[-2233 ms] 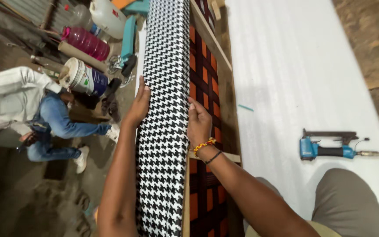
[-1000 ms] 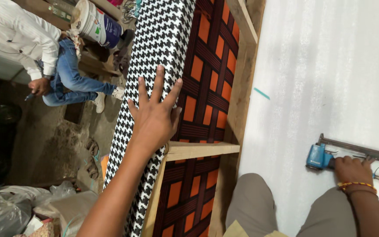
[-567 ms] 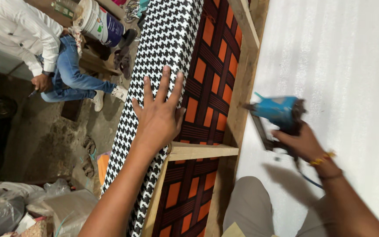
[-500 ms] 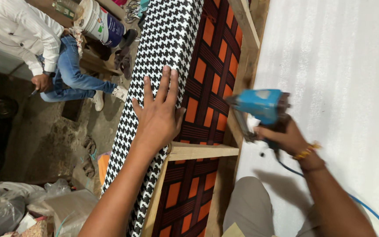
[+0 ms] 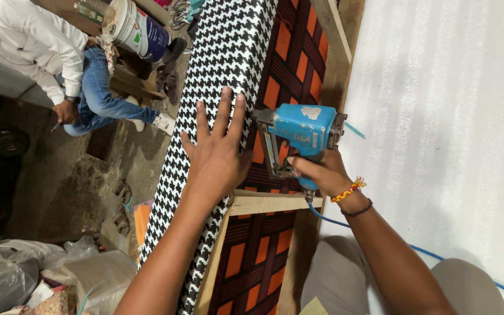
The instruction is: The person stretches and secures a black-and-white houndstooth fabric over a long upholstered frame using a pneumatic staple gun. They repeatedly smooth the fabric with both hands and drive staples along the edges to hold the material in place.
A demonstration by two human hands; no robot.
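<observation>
At centre frame, left hand (image 5: 217, 157) lies flat with fingers spread on the houndstooth fabric (image 5: 220, 64) stretched up the frame's edge, right hand (image 5: 319, 172) clenches the blue staple gun (image 5: 301, 128), whose nose sits just beside those fingertips, so a slip risks stapling a finger.

White sheet (image 5: 450, 116) lies open — wooden crossbar (image 5: 269, 203) blocks below.
</observation>
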